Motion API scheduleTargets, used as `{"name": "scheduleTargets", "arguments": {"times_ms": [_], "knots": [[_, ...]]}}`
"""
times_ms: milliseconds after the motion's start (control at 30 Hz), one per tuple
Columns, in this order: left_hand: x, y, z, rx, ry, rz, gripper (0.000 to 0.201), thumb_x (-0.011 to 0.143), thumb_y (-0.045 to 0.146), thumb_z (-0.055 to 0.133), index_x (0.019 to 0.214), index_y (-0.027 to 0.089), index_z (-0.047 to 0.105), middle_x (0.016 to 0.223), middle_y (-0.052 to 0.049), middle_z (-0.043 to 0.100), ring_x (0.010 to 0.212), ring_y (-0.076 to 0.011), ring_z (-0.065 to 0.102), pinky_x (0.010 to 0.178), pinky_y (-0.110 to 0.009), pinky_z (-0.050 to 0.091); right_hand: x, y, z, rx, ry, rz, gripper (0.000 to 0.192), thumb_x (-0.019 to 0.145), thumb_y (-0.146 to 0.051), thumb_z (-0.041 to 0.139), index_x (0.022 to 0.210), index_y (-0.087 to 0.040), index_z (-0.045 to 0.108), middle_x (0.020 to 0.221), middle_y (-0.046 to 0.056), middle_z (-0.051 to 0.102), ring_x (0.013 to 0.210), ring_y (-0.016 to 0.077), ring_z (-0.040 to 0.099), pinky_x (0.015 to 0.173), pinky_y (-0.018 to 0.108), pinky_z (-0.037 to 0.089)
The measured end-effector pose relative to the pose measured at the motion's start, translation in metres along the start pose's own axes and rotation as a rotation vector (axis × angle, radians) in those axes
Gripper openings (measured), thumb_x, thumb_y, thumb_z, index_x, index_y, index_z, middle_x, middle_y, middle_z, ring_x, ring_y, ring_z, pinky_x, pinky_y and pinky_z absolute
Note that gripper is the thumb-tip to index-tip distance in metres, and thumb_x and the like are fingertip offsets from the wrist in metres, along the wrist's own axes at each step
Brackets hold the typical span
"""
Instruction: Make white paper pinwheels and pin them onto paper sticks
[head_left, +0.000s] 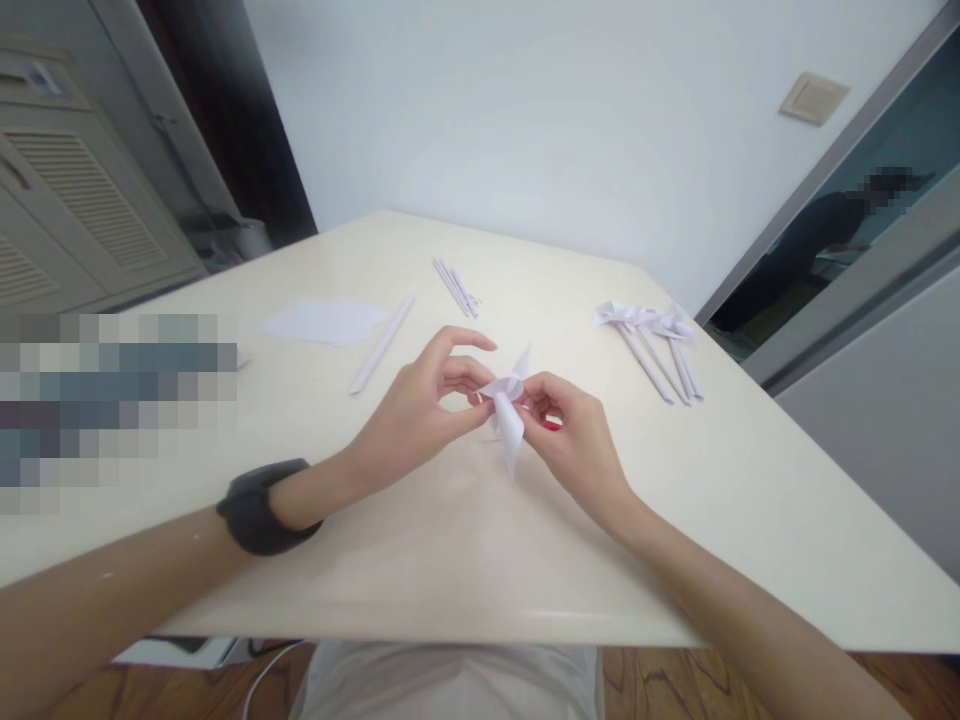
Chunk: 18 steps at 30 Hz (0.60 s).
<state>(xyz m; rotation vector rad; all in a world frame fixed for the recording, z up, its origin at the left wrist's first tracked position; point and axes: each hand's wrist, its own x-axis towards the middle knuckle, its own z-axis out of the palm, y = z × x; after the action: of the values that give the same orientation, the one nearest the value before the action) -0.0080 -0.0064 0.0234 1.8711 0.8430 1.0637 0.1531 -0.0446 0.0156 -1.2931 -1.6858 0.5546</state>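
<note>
A white paper pinwheel [509, 418] is held up over the middle of the table, its curled blades pointing up and down. My left hand [444, 388] pinches it from the left, thumb and fingers meeting at its centre, with the index finger raised. From the right, my right hand [574, 425] grips the pinwheel near its centre with curled fingers. Something small and red [552, 425] shows inside the right hand; I cannot make out what it is. A rolled white paper stick [382, 345] lies just beyond my left hand.
Flat white paper pieces [322, 322] lie left on the cream table [420, 590]. Several thin paper sticks [452, 287] sit farther back. At right are finished-looking paper pinwheels [645, 325] on sticks. A wall stands behind; beyond the opening at right is another person [814, 240].
</note>
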Motion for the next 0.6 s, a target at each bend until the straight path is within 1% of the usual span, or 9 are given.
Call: {"name": "scheduleTargets", "arguments": {"times_ms": [167,267,433,600], "knots": [[0.0027,-0.0006,-0.0027,-0.051,-0.014,-0.006,0.036,0.076,0.027,0.060,0.107,0.023,0.042,0.083,-0.001,0.065,0.085,-0.0181,0.062,0.085,-0.035,0.046,0.0001,-0.0018,-0.0019,-0.004,0.011,-0.016,0.006,0.080,-0.023,0.053,0.081,-0.019,0.058,0.075,0.000,0.059,0.064,0.0109,0.049,0.058,0.022,0.041],[0.0039,-0.0021,-0.0048,-0.072,-0.024,-0.009,0.036,0.076,0.027,0.060,0.107,0.023,0.042,0.083,-0.001,0.065,0.084,-0.0179,0.062,0.084,-0.035,0.046,0.0005,-0.0012,-0.0029,-0.030,0.029,-0.036,0.005,0.079,-0.021,0.054,0.081,-0.019,0.058,0.073,-0.001,0.058,0.064,0.0110,0.050,0.059,0.022,0.042],[0.0038,-0.0052,-0.0055,-0.095,-0.044,-0.012,0.034,0.078,0.024,0.058,0.107,0.023,0.042,0.086,-0.002,0.065,0.086,-0.0176,0.061,0.085,-0.035,0.045,0.0006,-0.0003,-0.0026,-0.034,0.033,-0.050,0.004,0.080,-0.021,0.053,0.080,-0.019,0.056,0.072,-0.001,0.056,0.064,0.0106,0.049,0.058,0.022,0.041],[0.0022,-0.0045,-0.0048,-0.112,-0.078,-0.046,0.037,0.077,0.025,0.059,0.109,0.024,0.041,0.087,-0.001,0.064,0.086,-0.0173,0.061,0.084,-0.033,0.046,-0.0013,-0.0004,0.0003,-0.038,0.019,-0.052,0.003,0.080,-0.021,0.053,0.079,-0.019,0.055,0.072,-0.002,0.057,0.063,0.0104,0.048,0.057,0.022,0.041]]}}
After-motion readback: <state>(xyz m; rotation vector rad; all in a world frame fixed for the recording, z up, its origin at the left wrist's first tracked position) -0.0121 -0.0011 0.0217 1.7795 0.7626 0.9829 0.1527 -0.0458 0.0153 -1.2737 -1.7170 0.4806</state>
